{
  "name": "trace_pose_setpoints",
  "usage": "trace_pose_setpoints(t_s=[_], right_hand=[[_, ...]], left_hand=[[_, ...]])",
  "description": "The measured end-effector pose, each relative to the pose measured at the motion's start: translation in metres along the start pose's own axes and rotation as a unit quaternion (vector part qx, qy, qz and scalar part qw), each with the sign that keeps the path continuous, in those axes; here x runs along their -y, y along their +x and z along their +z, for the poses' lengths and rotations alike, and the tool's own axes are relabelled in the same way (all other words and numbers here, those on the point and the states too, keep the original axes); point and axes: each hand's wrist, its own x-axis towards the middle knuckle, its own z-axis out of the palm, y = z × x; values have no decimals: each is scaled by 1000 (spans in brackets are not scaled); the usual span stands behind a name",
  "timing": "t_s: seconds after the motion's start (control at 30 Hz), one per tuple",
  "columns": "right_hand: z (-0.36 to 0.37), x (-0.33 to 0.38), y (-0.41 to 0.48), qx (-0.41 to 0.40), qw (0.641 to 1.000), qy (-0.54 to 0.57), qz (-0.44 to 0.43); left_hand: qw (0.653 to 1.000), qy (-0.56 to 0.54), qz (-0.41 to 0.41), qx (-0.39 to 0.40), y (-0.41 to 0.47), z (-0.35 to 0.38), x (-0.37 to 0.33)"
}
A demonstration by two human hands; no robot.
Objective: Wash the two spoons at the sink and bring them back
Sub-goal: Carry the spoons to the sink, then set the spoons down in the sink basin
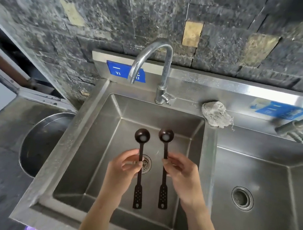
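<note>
Two dark brown long-handled spoons hang over the steel sink basin (95, 146). My left hand (122, 170) pinches the left spoon (141, 145) at mid-handle, bowl pointing away. My right hand (182, 172) pinches the right spoon (165, 144) the same way. Each spoon bowl holds a small pale spot. The perforated handle ends point toward me. A chrome gooseneck faucet (152, 58) stands behind the basin; no water runs from it.
The drain strainer (146, 164) lies under my hands. A grey rag (215, 113) sits on the ledge right of the faucet. A second basin (270, 183) lies to the right, with another tap (293, 128) above it. A round steel pan (41, 140) sits to the left.
</note>
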Motion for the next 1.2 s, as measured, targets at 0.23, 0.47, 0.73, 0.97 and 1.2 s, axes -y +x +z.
trace_pose_setpoints(t_s=[0.23,0.47,0.73,0.97,1.2], right_hand=[[59,-47,67,20,997,-39,71],[122,-120,140,28,982,-41,181],[172,-213,227,15,975,-74,208],[203,-264,296,9,978,-89,186],[228,-281,335,12,979,-144,144]], left_hand=[[997,-44,-56,-35,79,-31,42],[986,-89,-114,-78,167,-55,109],[981,-75,-143,-109,274,-53,191],[980,65,-81,-169,347,-33,235],[955,203,10,-217,391,-25,254]])
